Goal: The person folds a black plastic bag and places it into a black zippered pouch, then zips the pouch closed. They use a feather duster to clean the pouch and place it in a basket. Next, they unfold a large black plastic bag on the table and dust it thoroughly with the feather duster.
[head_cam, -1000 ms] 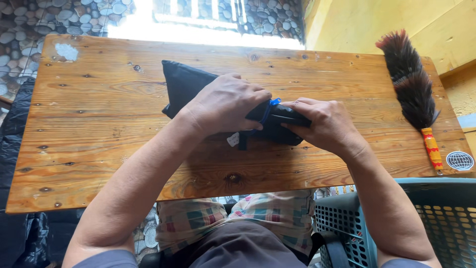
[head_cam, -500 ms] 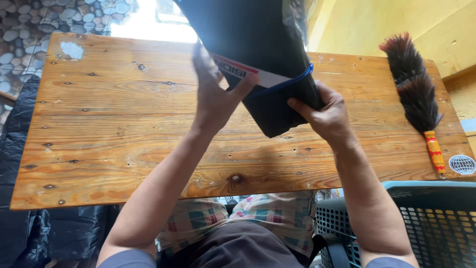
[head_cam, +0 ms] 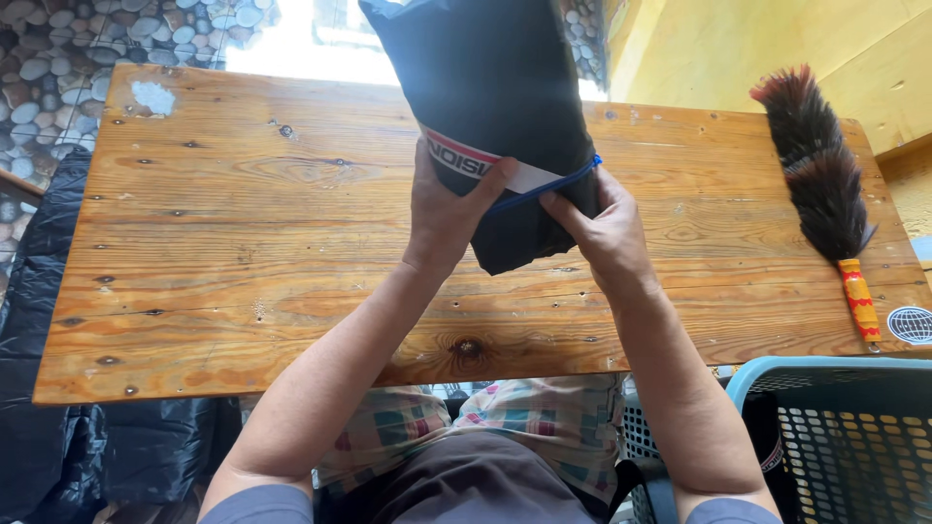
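Item: one dark folded bundle (head_cam: 505, 87) in a clear plastic wrapper, bound near its lower end by a thin blue band (head_cam: 549, 184), with a white and red printed label (head_cam: 476, 160) tucked beneath the wrapper. It is held up off the wooden table (head_cam: 243, 243), tilted away toward the top of the view, its upper end cut off by the frame. It is judged soft and pliable, light enough to be raised by two hands without strain; the wrapper is likely slick, so the firmest hold is judged to be at the banded lower end, where the folds are gathered tight. The left hand (head_cam: 442, 218) is closed on the lower left side of the bundle, thumb laid across the label and fingers hidden behind. The right hand (head_cam: 607, 228) is clamped on the lower right edge, its fingertips (head_cam: 553, 201) pressed just under the blue band. Both forearms are raised from the near table edge, elbows low, wrists bent upward. Also recorded: a feather duster (head_cam: 820, 175) with dark plumes and an orange and yellow handle, laid along the right end of the table, well apart from the hands; a round sticker (head_cam: 911, 324) at the right table edge; a blue plastic basket (head_cam: 835, 427) with perforated sides below the near right corner; dark plastic sheeting (head_cam: 39, 388) to the left; a pebble floor (head_cam: 58, 58) beyond the table.
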